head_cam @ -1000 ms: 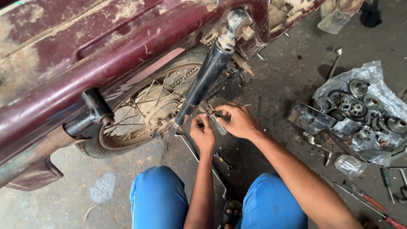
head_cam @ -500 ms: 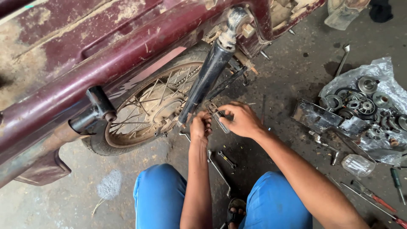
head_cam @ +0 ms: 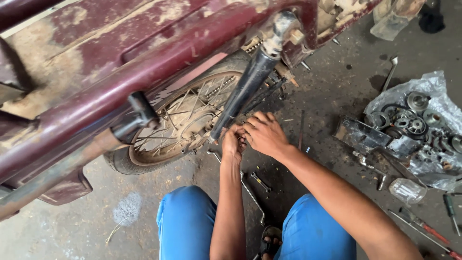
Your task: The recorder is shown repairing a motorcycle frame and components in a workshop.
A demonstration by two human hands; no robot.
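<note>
Both hands, left (head_cam: 233, 143) and right (head_cam: 263, 135), now closer, grips unclear; crumpled clear plastic sheet (head_cam: 435, 89) far right.

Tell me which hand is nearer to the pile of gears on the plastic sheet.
Right. The right hand is at the lower end of the black shock absorber, on the side toward the gears; the left hand sits just beyond it, toward the wheel.

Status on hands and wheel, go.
Left hand and right hand together at the shock absorber base, by the wheel. Grip contents hidden. Wrenches underneath.
</note>
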